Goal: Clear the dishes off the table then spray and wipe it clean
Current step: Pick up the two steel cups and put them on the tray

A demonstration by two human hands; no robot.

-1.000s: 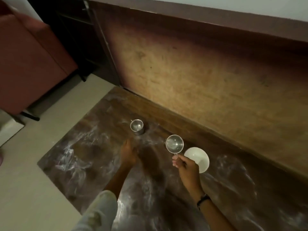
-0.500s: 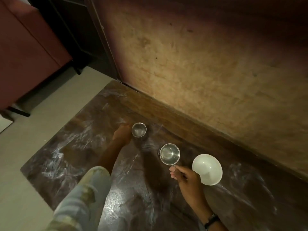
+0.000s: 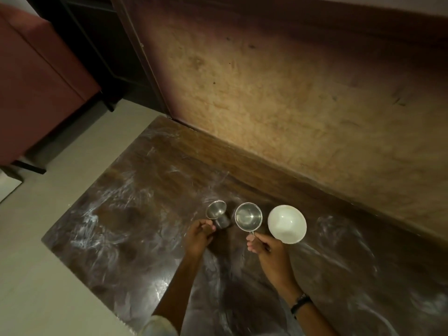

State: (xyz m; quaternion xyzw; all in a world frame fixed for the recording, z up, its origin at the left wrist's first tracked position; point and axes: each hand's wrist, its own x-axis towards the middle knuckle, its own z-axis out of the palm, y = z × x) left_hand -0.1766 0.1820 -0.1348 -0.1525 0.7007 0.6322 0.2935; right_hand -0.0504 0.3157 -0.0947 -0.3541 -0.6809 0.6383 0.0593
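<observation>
My left hand (image 3: 199,235) grips a small steel cup (image 3: 217,212), which is tilted and lifted off the dark brown table (image 3: 126,224). To its right, my right hand (image 3: 266,248) pinches the handle of a small steel pan (image 3: 248,216) held above the table. A white bowl (image 3: 287,224) sits on the table just right of the pan, close to my right hand. White smears streak the tabletop.
A brown wall panel (image 3: 278,93) rises along the table's far edge. A red sofa (image 3: 36,81) stands at the upper left, beyond pale floor (image 3: 36,251) that runs along the table's left side.
My left hand has closed on the steel cup, tilted it and lifted it toward me. The pan in my right hand now hangs close beside the cup and the white bowl.
</observation>
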